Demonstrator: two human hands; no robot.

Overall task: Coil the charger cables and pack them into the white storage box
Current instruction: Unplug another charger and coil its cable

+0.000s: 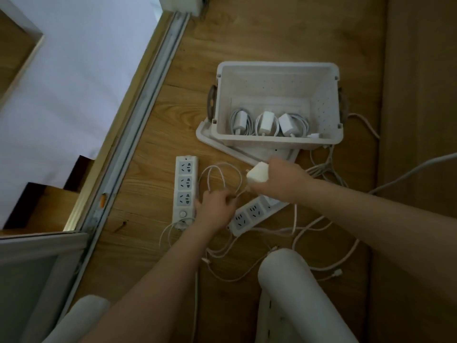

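Looping over the wooden floor [259, 40], a thin white cable [217, 177] forms a few loose coils between the two hands. The left hand [215, 206] is closed around the lower ends of those loops, knuckles up, its forearm reaching in from the bottom of the view. The right hand [279, 179] grips a white charger brick [257, 175] at the cable's other end, fingers wrapped under it, wrist bent inward and forearm stretched from the right. Just beyond it stands the white storage box [279, 141], open, with three coiled chargers [265, 123] lying side by side on its bottom; what seems to be its lid [222, 147] lies tilted under the near edge. Two power strips sit close: one [185, 186] just left of the left hand, another [249, 215] angled beneath the right forearm. More loose cables [319, 229] trail across the floor nearby.
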